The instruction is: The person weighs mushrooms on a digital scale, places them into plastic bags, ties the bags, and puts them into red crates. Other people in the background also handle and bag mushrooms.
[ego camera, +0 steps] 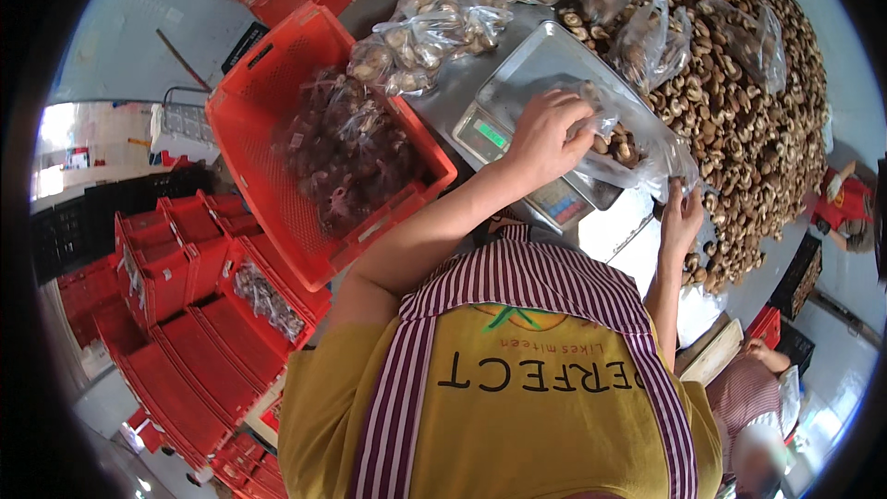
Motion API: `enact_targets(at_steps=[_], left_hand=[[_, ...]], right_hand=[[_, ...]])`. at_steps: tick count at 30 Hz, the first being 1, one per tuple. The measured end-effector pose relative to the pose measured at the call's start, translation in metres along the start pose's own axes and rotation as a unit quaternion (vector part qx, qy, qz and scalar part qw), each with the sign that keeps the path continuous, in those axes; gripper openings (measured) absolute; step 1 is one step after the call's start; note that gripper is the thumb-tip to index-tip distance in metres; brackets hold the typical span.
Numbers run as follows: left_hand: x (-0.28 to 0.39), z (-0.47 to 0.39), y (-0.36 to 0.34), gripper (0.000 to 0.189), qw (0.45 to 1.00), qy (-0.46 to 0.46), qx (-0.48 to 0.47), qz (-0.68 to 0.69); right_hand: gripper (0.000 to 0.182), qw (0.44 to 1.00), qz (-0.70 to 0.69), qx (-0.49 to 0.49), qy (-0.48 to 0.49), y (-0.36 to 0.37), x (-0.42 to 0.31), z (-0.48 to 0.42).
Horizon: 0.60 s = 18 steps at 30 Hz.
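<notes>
A clear plastic bag [648, 161] with shiitake mushrooms [624, 147] in its mouth lies over the right part of a digital scale's steel tray [516, 66]. My left hand [551, 130] is above the tray, its fingers pinched on the bag's film. On the bag's other side, my right hand [680, 218] grips the gathered plastic. The scale's display [492, 134] glows green beside my left wrist. A large heap of loose mushrooms [748, 118] spreads to the right, with some plastic bags on it. Filled bags [429, 34] stand left of the scale.
A red plastic crate [256, 173] with bagged mushrooms [346, 159] is tilted at my left, close to my left arm. Stacked red crates [201, 353] stand farther left. Two other people, one in a striped garment [748, 388] and one in red [842, 204], are at the right.
</notes>
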<state>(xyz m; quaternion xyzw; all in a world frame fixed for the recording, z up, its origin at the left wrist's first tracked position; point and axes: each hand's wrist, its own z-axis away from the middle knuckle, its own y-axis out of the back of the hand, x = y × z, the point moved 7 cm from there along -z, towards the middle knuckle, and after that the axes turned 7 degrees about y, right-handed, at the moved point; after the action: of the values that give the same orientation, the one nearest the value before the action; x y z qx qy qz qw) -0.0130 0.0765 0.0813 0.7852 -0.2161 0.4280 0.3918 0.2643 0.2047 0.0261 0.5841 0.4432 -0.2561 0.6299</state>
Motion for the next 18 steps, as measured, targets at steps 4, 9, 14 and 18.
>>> enact_targets(at_steps=[4,9,14,18], left_hand=[[0.005,-0.012,-0.012,0.012,0.953,0.154,-0.105,0.239],[0.044,-0.019,-0.008,0.021,0.851,0.170,-0.136,0.477],[0.016,0.000,-0.030,0.026,0.906,0.211,-0.166,0.329],[0.039,0.026,-0.052,0.025,0.864,0.205,-0.235,0.394]], right_hand=[[0.024,0.981,-0.191,-0.025,0.039,0.000,-0.037,-0.002],[0.016,0.939,-0.323,-0.053,0.107,-0.004,-0.117,0.004],[0.037,0.937,-0.287,-0.189,0.060,-0.028,-0.101,0.013],[0.047,0.907,-0.336,-0.249,0.055,-0.050,-0.125,0.015]])
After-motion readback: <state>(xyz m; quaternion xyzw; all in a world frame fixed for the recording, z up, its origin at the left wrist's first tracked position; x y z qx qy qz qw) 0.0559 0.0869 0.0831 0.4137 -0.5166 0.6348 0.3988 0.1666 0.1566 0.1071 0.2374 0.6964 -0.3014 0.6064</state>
